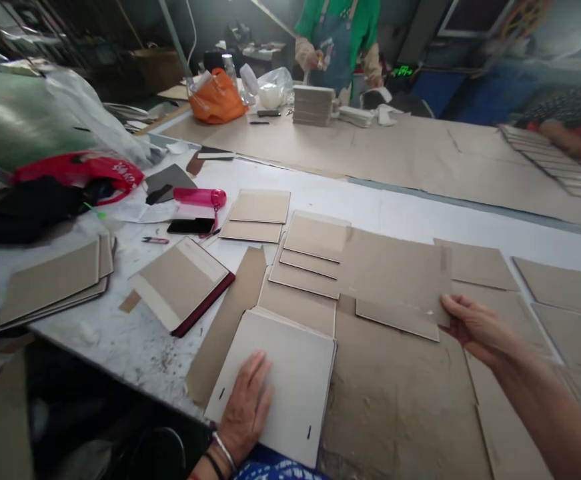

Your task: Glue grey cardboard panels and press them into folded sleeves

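Observation:
My left hand (247, 403) lies flat, fingers stretched out, on a pale grey board (290, 373) with two short dark slots near its lower corners. My right hand (475, 327) pinches the right edge of a brown cardboard sheet (395, 267), which is raised above the table and slightly blurred. Under that sheet, part of another board (400, 323) shows. Beyond my left hand, overlapping cardboard panels (315, 240) with dark edges run away from me. A brown cardboard strip (230, 320) lies along the left side of the pale board.
On the left are a dark-red-edged board (180, 283), stacked panels (60, 280), a phone (191, 226), thread snips (155, 240) and a pink bottle (200, 197). Rows of panels (565, 287) cover the right. Across the table, a person in green (340, 40) stands behind stacked boards (313, 105).

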### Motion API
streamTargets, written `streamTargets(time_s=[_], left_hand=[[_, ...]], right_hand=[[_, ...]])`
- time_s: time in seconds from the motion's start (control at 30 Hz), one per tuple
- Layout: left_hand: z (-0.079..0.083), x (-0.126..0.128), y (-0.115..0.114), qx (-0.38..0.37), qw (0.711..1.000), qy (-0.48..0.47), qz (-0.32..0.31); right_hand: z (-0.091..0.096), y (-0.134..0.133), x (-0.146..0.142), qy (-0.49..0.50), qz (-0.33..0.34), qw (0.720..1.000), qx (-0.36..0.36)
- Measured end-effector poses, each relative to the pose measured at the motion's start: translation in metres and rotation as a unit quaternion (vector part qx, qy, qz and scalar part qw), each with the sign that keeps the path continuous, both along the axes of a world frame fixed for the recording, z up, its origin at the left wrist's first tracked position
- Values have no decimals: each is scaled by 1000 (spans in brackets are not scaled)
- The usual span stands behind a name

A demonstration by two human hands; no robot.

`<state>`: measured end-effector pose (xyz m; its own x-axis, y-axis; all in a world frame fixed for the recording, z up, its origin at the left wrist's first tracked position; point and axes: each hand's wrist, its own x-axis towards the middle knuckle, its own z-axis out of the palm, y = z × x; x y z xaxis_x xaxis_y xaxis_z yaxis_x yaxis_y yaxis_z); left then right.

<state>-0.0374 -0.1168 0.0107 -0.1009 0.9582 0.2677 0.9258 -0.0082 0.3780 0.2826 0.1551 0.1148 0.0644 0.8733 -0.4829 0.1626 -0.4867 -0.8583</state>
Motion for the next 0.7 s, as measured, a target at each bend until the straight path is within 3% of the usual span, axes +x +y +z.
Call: streamTargets(time_s=[0.1, 0.2, 0.33, 0.43, 0.53, 0.6, 0.7], left_hand=[[15, -15, -4, 37, 995, -81, 40], [35, -29, -3, 104, 989, -95, 39], [68, -30, 9, 204, 973, -86, -58], [93, -24, 20, 237, 955, -92, -150], [113, -18, 28, 232, 939, -123, -222], [125, -14, 32, 207, 934, -174, -232], [142, -6, 40, 163, 933, -244, -207]], right_hand=[[2, -77, -40, 113, -12, 991, -66], [8, -132, -76, 146, -44, 986, -64], [27, -177, -121, 141, -121, 983, 12], [39, -199, -153, 122, -154, 978, 64], [40, -216, -176, 39, -148, 979, 136], [35, -226, -186, -70, -131, 971, 190], [27, -239, -197, -244, -97, 916, 302]])
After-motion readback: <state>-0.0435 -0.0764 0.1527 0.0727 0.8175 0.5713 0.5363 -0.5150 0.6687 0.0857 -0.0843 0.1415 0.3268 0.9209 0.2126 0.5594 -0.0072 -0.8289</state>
